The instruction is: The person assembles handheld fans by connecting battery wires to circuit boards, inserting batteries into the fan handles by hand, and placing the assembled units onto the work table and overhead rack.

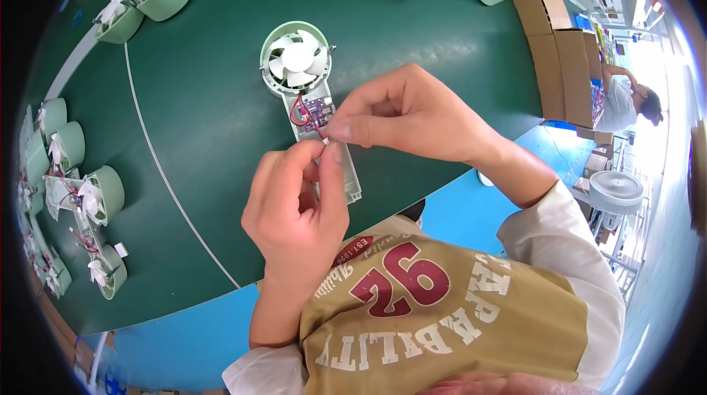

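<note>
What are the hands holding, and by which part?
The left hand seems to hold the red wire by its white plug, between thumb and fingertip. The right hand is beside it; whether it grips the wire is hidden.

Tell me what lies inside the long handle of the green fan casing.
A purple circuit board and red wiring show; the left hand and right hand hide part of the handle.

Cardboard box [574, 74], white fan [616, 190], white-shirted co-worker [620, 106].

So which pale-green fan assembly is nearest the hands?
The lone fan assembly, partly beneath left hand and right hand; other fan assemblies cluster near table edges.
</note>
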Demonstrator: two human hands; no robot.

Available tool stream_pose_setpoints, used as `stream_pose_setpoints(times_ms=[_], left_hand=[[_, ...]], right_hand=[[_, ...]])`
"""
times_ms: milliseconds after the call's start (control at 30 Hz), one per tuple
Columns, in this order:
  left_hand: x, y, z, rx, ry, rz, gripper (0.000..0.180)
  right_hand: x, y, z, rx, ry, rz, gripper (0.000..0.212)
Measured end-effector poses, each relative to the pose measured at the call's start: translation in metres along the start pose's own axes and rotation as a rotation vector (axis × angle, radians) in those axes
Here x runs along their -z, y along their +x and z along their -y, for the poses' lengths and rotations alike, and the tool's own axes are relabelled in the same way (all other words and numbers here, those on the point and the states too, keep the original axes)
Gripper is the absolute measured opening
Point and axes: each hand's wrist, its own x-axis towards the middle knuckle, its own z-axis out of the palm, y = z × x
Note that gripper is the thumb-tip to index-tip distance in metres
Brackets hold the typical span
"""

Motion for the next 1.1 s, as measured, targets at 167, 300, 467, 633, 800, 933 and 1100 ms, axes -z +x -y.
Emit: stream_pose_setpoints(times_ms=[167, 300, 467, 633, 800, 933, 1100], left_hand=[[0.001, 0.000, 0.000, -0.016, 0.027, 0.003, 0.011], [0.000, 0.002, 0.000, -0.033, 0.058, 0.026, 0.012], [0.001, 0.003, 0.001, -0.069, 0.108, 0.032, 0.014], [0.001, 0.002, 0.002, -0.158, 0.209, -0.021, 0.017], [0.007, 0.004, -0.007, 0.203, 0.150, 0.049, 0.032], [0.008, 0.000, -0.001, 0.313, 0.007, 0.248, 0.028], [0.008, 0.005, 0.001, 0.406, -0.091, 0.279, 0.018]], right_hand=[[-0.003, 0.002, 0.003, 0.015, -0.016, -0.002, 0.018], [-0.005, 0.004, 0.004, 0.030, 0.006, 0.006, 0.018], [-0.003, 0.009, 0.006, 0.015, 0.007, 0.027, 0.017], [0.000, 0.016, 0.000, 0.006, 0.128, 0.082, 0.016], [0.005, 0.020, -0.002, 0.078, 0.124, -0.107, 0.013], [0.000, 0.016, -0.010, 0.175, 0.040, -0.136, 0.011], [-0.007, 0.021, -0.027, 0.380, -0.118, -0.308, 0.010]])
